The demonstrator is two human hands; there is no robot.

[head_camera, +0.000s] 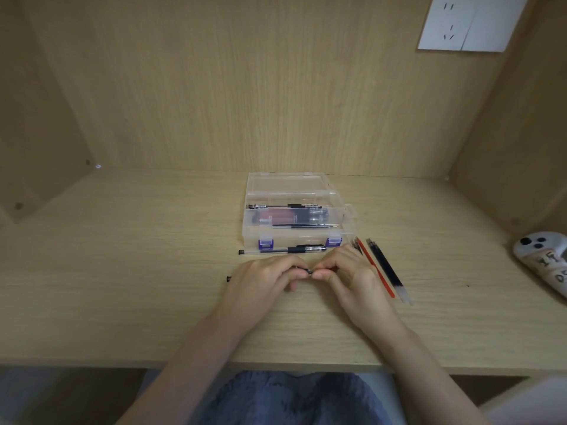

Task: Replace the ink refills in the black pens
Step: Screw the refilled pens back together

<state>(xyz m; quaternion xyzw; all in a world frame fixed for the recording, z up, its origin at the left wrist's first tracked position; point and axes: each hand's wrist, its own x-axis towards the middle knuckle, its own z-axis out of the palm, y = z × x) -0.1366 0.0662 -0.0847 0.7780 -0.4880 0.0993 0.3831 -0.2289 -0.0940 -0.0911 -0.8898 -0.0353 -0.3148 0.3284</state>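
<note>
My left hand (265,279) grips the barrel of a black pen (307,273) lying crosswise over the desk; the pen's back end (228,279) sticks out to the left. My right hand (346,271) pinches the pen's tip end, the fingertips of both hands meeting. Most of the pen is hidden under my fingers. A second black pen (282,250) with a clear barrel lies just behind my hands. Loose refills, a red refill (376,268) and black refills (388,269), lie to the right of my right hand.
An open clear plastic box (294,237) with purple latches holds more pens and refills behind the hands. A white device (543,256) lies at the desk's right edge. Wooden walls close in the back and both sides; a wall socket (472,23) sits at the upper right.
</note>
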